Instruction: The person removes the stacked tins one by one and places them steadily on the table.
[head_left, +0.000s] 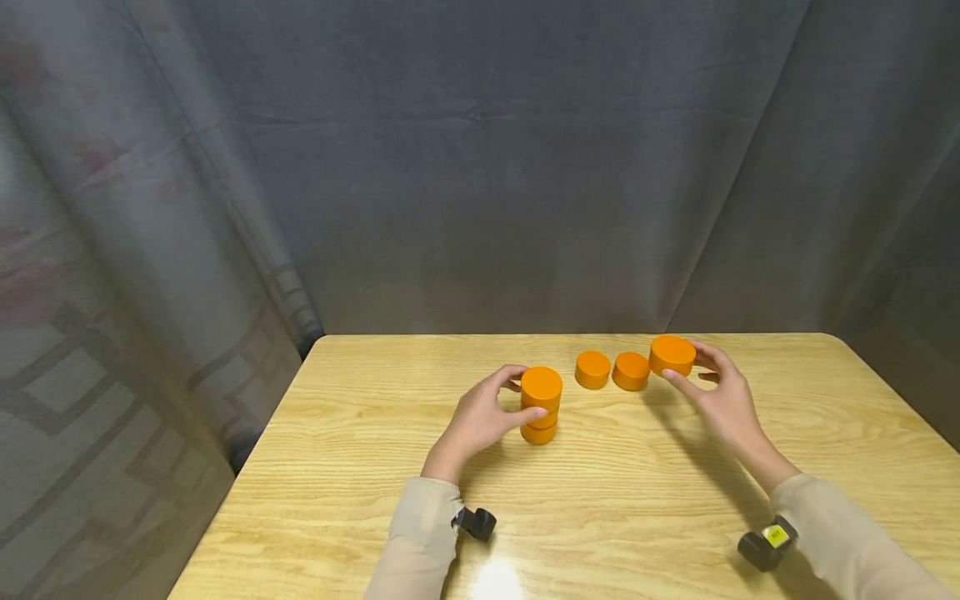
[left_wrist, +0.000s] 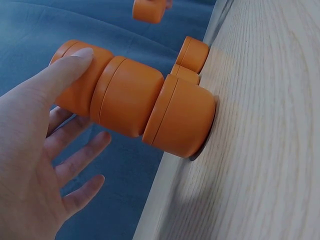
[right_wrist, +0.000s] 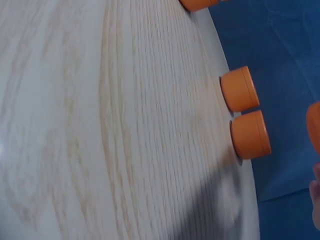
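Three round orange lidded jars stand in a stack on the table, the bottom jar (left_wrist: 182,117) on the wood and the middle jar (left_wrist: 129,97) above it. My left hand (head_left: 483,417) grips the top jar (head_left: 542,385) from the left, thumb across its near side and some fingers behind. Farther right, my right hand (head_left: 723,412) holds another orange jar (head_left: 672,356) in the air between thumb and fingers. In the right wrist view only a slice of that jar (right_wrist: 315,126) and some fingertips show at the edge.
Two more orange jars, the left one (head_left: 592,369) and the right one (head_left: 631,372), stand side by side toward the back of the wooden table (head_left: 600,508). A grey curtain (head_left: 480,167) hangs behind the table's back edge.
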